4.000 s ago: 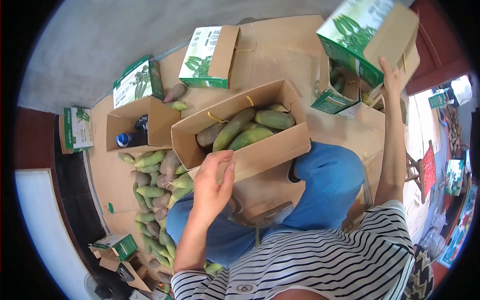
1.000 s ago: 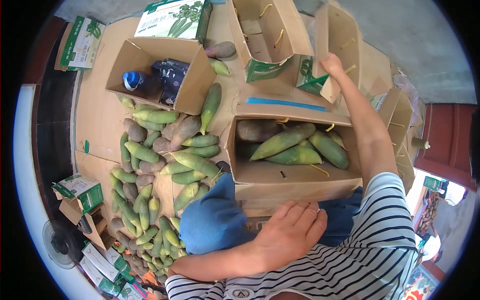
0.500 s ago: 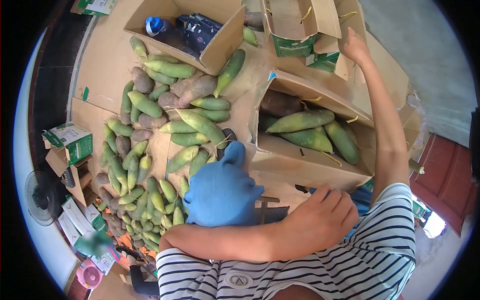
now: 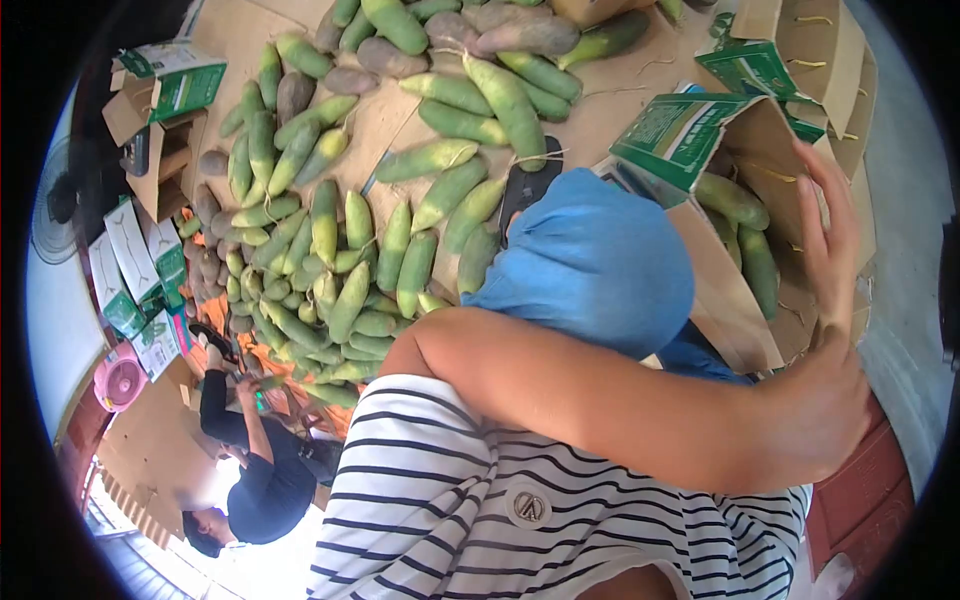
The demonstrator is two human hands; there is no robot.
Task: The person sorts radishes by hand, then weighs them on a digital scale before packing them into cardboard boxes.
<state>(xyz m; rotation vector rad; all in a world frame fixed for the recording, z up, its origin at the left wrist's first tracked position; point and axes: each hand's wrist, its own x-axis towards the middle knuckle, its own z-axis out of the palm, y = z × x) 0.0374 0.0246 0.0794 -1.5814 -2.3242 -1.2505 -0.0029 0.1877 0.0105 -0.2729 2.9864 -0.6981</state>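
Observation:
My right hand (image 4: pixel 832 225) is raised at the right with its fingers stretched out, beside the open side of a carton (image 4: pixel 695 285). The carton has a green printed flap, and several green radishes (image 4: pixel 760 270) lie inside it. My left arm reaches across my striped shirt, above my bent knee in blue cloth (image 4: pixel 595 255). At its end my left hand (image 4: pixel 825 415) overlaps my right forearm, its fingers turned away and hidden. To the left of the knee, long green radishes (image 4: pixel 418 270) lie on flattened cardboard.
Darker, brownish radishes (image 4: pixel 525 36) lie among the green ones. More cartons with yellow cord handles (image 4: pixel 815 65) stand at the upper right. Green-and-white boxes (image 4: pixel 135 265), a pink fan (image 4: pixel 120 378) and a person in dark clothes (image 4: pixel 265 475) are at the left.
My view has swung, so the radish pile shows larger. My right hand has left the farther carton's edge and come back near the close one. My left hand has moved right, onto my right forearm.

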